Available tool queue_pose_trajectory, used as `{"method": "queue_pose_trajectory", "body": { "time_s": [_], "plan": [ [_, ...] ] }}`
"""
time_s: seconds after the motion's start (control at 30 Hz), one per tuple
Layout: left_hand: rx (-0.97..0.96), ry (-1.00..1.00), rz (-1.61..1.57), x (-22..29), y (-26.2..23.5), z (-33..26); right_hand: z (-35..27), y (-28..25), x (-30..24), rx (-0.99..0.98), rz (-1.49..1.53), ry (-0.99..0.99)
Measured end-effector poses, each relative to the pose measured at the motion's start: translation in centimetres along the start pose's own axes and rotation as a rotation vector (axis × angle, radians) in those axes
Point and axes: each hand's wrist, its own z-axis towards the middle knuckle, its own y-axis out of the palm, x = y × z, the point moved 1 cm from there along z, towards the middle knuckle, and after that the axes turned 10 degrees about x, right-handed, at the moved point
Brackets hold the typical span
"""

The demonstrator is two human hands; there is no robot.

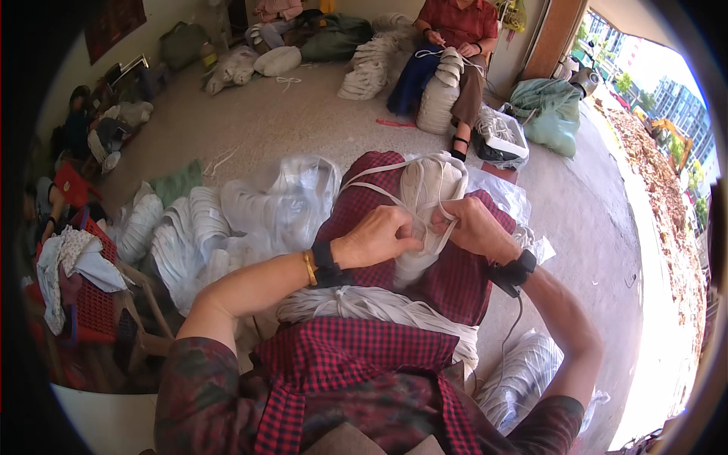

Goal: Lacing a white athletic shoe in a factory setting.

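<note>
Red-and-black checked cloth (353,356) is occupying the near foreground over the wearer's torso, with a thick bundle of white cord (379,307) lying crosswise just beyond it. Farther out, between 2 thighs draped in dark checked fabric (459,292), a white shoe upper (430,182) is resting with its long axis running near to far, the far end leaning slightly right. Both hands are working toward its near portion, 1 from each side: the left hand (375,237) is reaching in at the near left, while the right hand (481,227) is overlapping the right edge and standing closer to the middle of the upper. Thumb and fingers of the right hand are pinching together on a loop of white lace (371,171), whose slack is arching out past the far left side. Fingers of the left hand are bending inward beside the upper; how tightly they are closing, and on what, cannot be told. To the left, plastic-wrapped stacks of white uppers (205,216) are lying on the floor; far off, a seated person in a red shirt (459,30) is handling cord above another pale stack (438,102).
</note>
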Motion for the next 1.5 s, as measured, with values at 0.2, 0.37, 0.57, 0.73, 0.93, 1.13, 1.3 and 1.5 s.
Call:
{"method": "queue_pose_trajectory", "body": {
  "time_s": [0.2, 0.37, 0.57, 0.73, 0.93, 1.13, 1.3, 1.5],
  "plan": [
    [-0.03, 0.024, 0.041, 0.5, 0.0, -0.2, 0.0, -0.2, 0.6, -0.023, 0.064, -0.049],
    [-0.013, -0.017, 0.069, 2.0, 0.0, -0.5, 1.7, -3.1, -1.3, 0.128, 0.074, 0.195],
    [0.097, 0.187, 0.116, 2.1, 0.8, -1.3, 9.5, -8.0, -7.4, 0.436, -0.235, -0.382],
    [0.077, 0.231, 0.175, 1.9, 2.3, -1.3, 16.7, -9.6, -8.1, 0.478, -0.462, -0.64],
    [0.029, 0.122, -0.053, 1.4, 1.2, -0.4, 15.5, -11.2, -4.2, 0.629, -0.464, -0.591],
    [0.165, -0.066, -0.151, 1.1, -0.9, 1.2, 9.5, -11.6, -8.8, 0.408, -0.129, -0.133],
    [0.195, 0.224, 0.098, 1.1, -0.4, 1.7, 5.5, -10.5, -14.0, 0.357, 0.38, -0.139],
    [-0.001, 0.372, 0.038, 0.6, -0.8, 2.4, 3.8, -9.7, -15.0, 0.335, 0.498, -0.128]
  ]
}}
